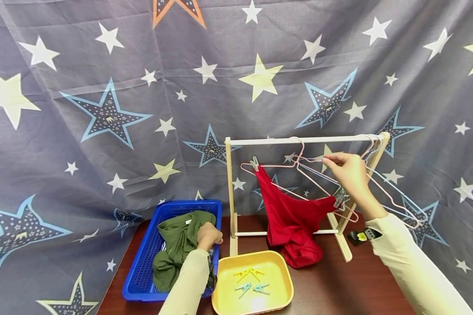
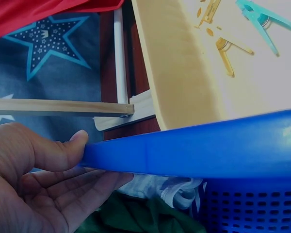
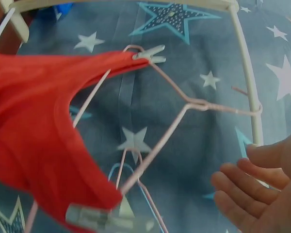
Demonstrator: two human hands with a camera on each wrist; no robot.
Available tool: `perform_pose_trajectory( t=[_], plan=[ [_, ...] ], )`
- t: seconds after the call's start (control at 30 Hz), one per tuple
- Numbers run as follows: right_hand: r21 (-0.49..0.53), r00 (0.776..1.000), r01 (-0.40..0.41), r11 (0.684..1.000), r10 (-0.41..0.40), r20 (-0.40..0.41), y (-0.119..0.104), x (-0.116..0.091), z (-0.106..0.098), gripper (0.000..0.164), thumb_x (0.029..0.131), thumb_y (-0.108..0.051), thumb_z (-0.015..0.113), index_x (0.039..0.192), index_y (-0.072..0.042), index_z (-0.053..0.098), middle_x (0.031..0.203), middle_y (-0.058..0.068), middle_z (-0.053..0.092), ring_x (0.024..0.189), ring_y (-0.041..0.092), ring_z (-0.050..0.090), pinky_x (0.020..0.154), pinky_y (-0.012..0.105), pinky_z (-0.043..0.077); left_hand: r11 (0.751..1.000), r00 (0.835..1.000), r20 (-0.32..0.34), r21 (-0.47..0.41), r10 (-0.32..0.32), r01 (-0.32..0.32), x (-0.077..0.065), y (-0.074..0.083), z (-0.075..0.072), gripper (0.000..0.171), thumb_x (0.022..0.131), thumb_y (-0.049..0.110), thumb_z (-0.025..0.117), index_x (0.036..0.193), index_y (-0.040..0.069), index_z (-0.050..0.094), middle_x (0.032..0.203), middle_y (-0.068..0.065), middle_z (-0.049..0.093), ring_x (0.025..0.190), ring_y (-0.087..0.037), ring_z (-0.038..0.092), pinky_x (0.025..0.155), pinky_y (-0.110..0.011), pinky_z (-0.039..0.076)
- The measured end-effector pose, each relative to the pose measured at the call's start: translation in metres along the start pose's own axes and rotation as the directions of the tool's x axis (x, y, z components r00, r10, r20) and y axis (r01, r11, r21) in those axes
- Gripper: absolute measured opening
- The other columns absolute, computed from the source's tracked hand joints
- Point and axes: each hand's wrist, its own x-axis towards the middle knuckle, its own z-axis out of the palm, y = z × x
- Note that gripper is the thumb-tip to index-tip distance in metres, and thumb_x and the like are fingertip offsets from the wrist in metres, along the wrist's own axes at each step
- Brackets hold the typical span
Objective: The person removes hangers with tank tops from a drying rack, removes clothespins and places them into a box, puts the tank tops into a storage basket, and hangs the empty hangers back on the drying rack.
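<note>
My left hand (image 1: pixel 210 235) is at the right side of the blue basket (image 1: pixel 134 267). In the left wrist view its thumb lies over the basket's rim, its fingers on the inner side. A green garment (image 1: pixel 181 236) lies in the basket, with white cloth (image 2: pixel 169 187) partly showing beneath. My right hand (image 1: pixel 351 173) is raised beside the rack's top bar; in the right wrist view its fingers (image 3: pixel 247 194) are relaxed and hold nothing. Nearest it hangs a pink hanger (image 3: pixel 160 141) bearing a red garment (image 1: pixel 291 214), fastened by two grey clothespins (image 1: pixel 254 163).
The wooden rack (image 1: pixel 231 192) stands on a brown table (image 1: pixel 362 280). More pink and blue hangers (image 1: pixel 402 201) hang at its right end. A yellow tray (image 1: pixel 287 284) in front holds several yellow and blue clothespins (image 1: pixel 261 288). A starry curtain (image 1: pixel 142 87) hangs behind.
</note>
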Motion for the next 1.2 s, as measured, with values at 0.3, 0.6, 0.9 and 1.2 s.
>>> perform_pose_trajectory(
  t=[0.3,0.6,0.9,1.2],
  plan=[
    [0.044,0.965,-0.084,0.995,0.071,0.253,-0.007,0.007,0.019,0.027,0.097,-0.020,0.070,0.113,0.001,0.076,0.111,0.021,0.075,0.097,0.028,0.072,0.081,0.029,0.052,1.000,1.000,-0.004,-0.005,0.005,-0.005,0.000,0.000,0.000,0.018,0.079,0.006,0.078,0.070,0.003,0.063,0.067,-0.008,0.060,0.053,-0.021,0.058,0.046,-0.026,0.046],
    [0.101,0.892,-0.151,0.983,0.092,0.442,-0.005,0.010,0.033,0.030,0.099,-0.013,0.065,0.119,0.008,0.070,0.124,0.028,0.067,0.121,0.044,0.063,0.101,0.053,0.050,1.000,1.000,-0.015,-0.005,0.008,-0.008,-0.001,-0.001,0.001,0.017,0.078,0.007,0.079,0.071,0.003,0.063,0.065,-0.007,0.059,0.054,-0.021,0.058,0.046,-0.026,0.045],
    [0.149,0.861,-0.210,0.966,0.111,0.497,0.004,0.010,0.047,0.027,0.098,-0.006,0.066,0.116,0.014,0.069,0.101,0.028,0.074,0.077,0.012,0.074,0.070,0.015,0.051,1.000,1.000,-0.010,-0.013,0.006,-0.006,-0.002,0.000,0.000,0.016,0.078,0.006,0.078,0.071,0.002,0.064,0.066,-0.008,0.061,0.053,-0.021,0.060,0.046,-0.027,0.047],
    [0.267,0.795,-0.376,0.887,0.161,0.584,0.002,0.013,0.050,0.031,0.100,0.001,0.058,0.122,0.024,0.059,0.091,0.028,0.075,0.065,0.006,0.071,0.067,0.016,0.057,1.000,1.000,-0.011,0.001,0.009,-0.009,-0.001,-0.001,-0.001,0.015,0.078,0.009,0.079,0.073,0.003,0.066,0.067,-0.007,0.061,0.057,-0.022,0.059,0.048,-0.027,0.047]
  ],
)
